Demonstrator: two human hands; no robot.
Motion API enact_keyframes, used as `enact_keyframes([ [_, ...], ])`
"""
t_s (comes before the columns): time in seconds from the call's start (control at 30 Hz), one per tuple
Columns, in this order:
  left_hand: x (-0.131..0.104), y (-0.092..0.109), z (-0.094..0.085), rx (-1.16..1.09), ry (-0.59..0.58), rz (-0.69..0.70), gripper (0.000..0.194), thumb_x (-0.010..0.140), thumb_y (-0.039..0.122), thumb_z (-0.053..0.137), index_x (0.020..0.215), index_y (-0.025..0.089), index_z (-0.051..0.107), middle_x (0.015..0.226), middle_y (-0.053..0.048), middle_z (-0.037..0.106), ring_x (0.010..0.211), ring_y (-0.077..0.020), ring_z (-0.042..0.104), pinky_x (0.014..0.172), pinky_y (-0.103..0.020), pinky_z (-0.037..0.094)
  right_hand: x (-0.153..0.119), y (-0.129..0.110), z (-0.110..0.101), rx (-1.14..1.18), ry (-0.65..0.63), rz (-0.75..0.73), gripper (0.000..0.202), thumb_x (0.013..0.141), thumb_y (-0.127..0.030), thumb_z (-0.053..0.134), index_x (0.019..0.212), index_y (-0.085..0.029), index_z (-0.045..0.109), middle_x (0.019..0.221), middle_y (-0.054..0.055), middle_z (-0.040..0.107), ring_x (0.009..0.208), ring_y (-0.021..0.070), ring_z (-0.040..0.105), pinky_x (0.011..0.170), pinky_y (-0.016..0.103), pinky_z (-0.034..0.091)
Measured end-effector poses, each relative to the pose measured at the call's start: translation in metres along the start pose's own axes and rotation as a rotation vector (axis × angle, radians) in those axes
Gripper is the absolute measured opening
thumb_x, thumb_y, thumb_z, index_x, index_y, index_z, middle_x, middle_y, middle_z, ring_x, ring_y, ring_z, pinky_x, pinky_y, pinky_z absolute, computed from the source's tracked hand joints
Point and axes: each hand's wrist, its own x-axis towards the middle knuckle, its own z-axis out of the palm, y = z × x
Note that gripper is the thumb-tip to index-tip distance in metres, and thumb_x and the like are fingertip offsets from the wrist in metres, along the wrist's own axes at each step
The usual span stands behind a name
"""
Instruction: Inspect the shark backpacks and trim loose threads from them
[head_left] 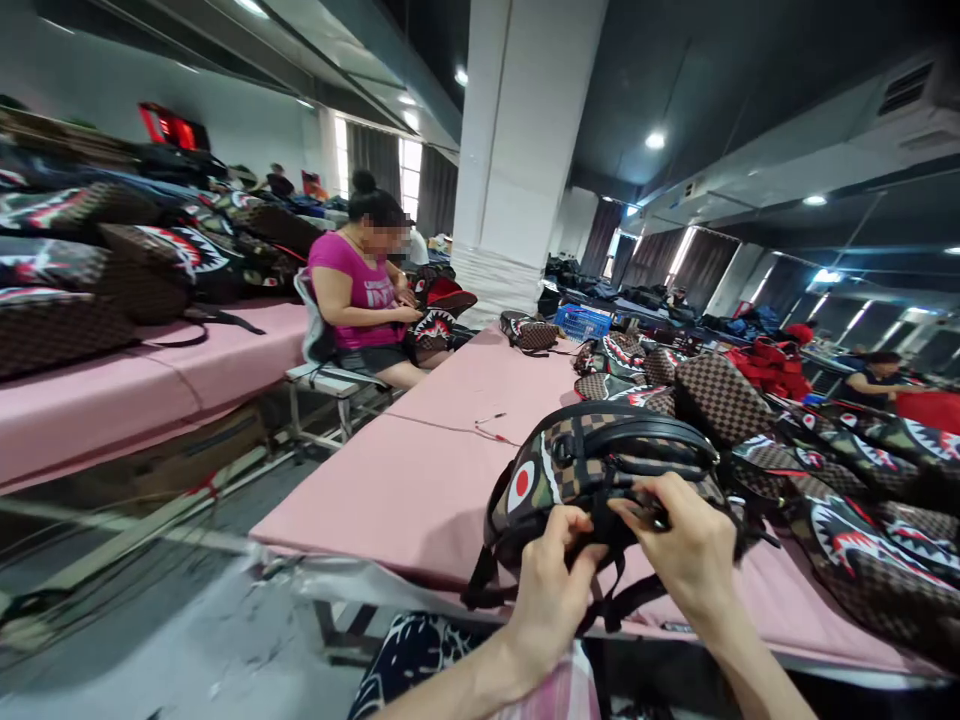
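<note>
A checkered and camouflage backpack (pixel 559 465) with a red and white eye patch lies on the pink table (pixel 420 480) before me. My left hand (pixel 559 575) is closed, its fingers pinching black strap or fabric on the near side of the bag. Beside it, my right hand (pixel 679 535) pinches black material at the same part of the bag, close to a zipper. The fingertips of both hands are a short way apart. Black straps hang from the bag over the table's front edge. The exact piece between the fingers is too dark to make out.
More bags (pixel 720 400) are piled at the right, near a blue basket (pixel 583 322) and red bags (pixel 769 370). A seated person (pixel 360 290) works on a bag at the left. A white pillar (pixel 517 150) stands beyond the table; another pink table (pixel 187 370) holds bags.
</note>
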Motion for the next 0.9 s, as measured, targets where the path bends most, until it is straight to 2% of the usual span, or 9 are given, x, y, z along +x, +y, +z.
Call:
enact_keyframes([
  [0.1,-0.008,0.005,0.011,-0.161,-0.135,-0.103,0.018,0.072,0.006,0.054,0.084,0.019,0.051,0.072,0.003,0.066,0.065,-0.0118,0.065,0.061,-0.019,0.051,-0.003,-0.013,0.007,-0.304,0.043,0.063,0.044,0.079,-0.060,0.051,0.067,-0.018,0.056,0.058,0.000,0.057,0.044,0.0126,0.051,0.042,0.026,0.026],
  [0.17,-0.010,0.005,0.017,-0.206,-0.185,-0.092,0.022,0.071,0.006,0.057,0.089,0.018,0.056,0.081,0.001,0.070,0.075,-0.0135,0.067,0.069,-0.020,0.053,-0.005,-0.010,0.006,-0.378,0.010,0.103,0.041,0.083,-0.057,0.047,0.068,-0.019,0.054,0.060,0.000,0.058,0.043,0.0126,0.050,0.041,0.026,0.023],
  [0.37,-0.008,0.003,0.027,-0.032,-0.184,0.140,0.026,0.076,0.017,0.058,0.101,0.017,0.062,0.093,-0.005,0.071,0.084,-0.0181,0.067,0.076,-0.025,0.053,-0.013,0.008,-0.009,-0.025,-0.075,0.117,0.022,0.089,-0.032,0.045,0.072,-0.020,0.052,0.064,-0.001,0.056,0.055,0.0111,0.054,0.052,0.021,0.037],
  [0.47,-0.008,0.005,0.035,0.126,-0.163,0.231,0.022,0.076,0.024,0.061,0.096,0.016,0.063,0.082,-0.005,0.071,0.071,-0.0192,0.067,0.064,-0.025,0.052,-0.020,0.011,-0.009,0.117,-0.064,0.177,0.017,0.089,-0.030,0.046,0.077,-0.019,0.052,0.067,-0.001,0.056,0.059,0.0112,0.054,0.056,0.020,0.041],
  [0.6,-0.006,0.006,0.041,0.297,-0.113,0.343,0.013,0.081,0.026,0.055,0.079,0.015,0.060,0.059,-0.002,0.064,0.051,-0.0146,0.060,0.048,-0.021,0.041,-0.027,0.013,-0.006,0.172,-0.009,0.234,0.018,0.088,-0.031,0.046,0.076,-0.019,0.053,0.067,0.000,0.056,0.060,0.0120,0.054,0.055,0.020,0.041],
  [0.67,-0.001,0.007,0.035,0.293,-0.115,0.377,0.018,0.085,0.024,0.047,0.072,0.016,0.056,0.053,0.000,0.058,0.046,-0.0108,0.054,0.045,-0.020,0.035,-0.028,0.019,-0.007,0.149,-0.003,0.241,0.020,0.088,-0.032,0.047,0.074,-0.020,0.053,0.066,0.000,0.057,0.059,0.0125,0.054,0.055,0.021,0.041],
  [0.73,0.006,0.010,0.021,0.246,-0.106,0.325,0.025,0.087,0.026,0.044,0.064,0.016,0.050,0.049,0.003,0.050,0.043,-0.0077,0.047,0.044,-0.018,0.031,-0.027,0.032,-0.009,0.067,0.027,0.277,0.022,0.086,-0.035,0.050,0.071,-0.019,0.054,0.064,0.001,0.059,0.057,0.0135,0.055,0.056,0.023,0.040],
  [0.83,0.019,0.012,-0.016,0.141,-0.089,0.135,0.036,0.085,0.035,0.047,0.056,0.017,0.042,0.049,0.004,0.040,0.045,-0.0066,0.039,0.043,-0.018,0.028,-0.027,0.056,-0.013,-0.058,0.069,0.418,0.029,0.082,-0.044,0.053,0.067,-0.019,0.055,0.061,0.002,0.060,0.054,0.0154,0.055,0.054,0.025,0.038],
  [0.9,0.028,0.012,-0.047,0.071,-0.138,0.022,0.038,0.084,0.042,0.047,0.057,0.016,0.044,0.051,0.004,0.043,0.048,-0.0076,0.040,0.044,-0.018,0.029,-0.029,0.067,-0.014,-0.035,0.045,0.484,0.032,0.081,-0.047,0.053,0.064,-0.019,0.055,0.059,0.002,0.061,0.053,0.0157,0.055,0.053,0.026,0.037],
])
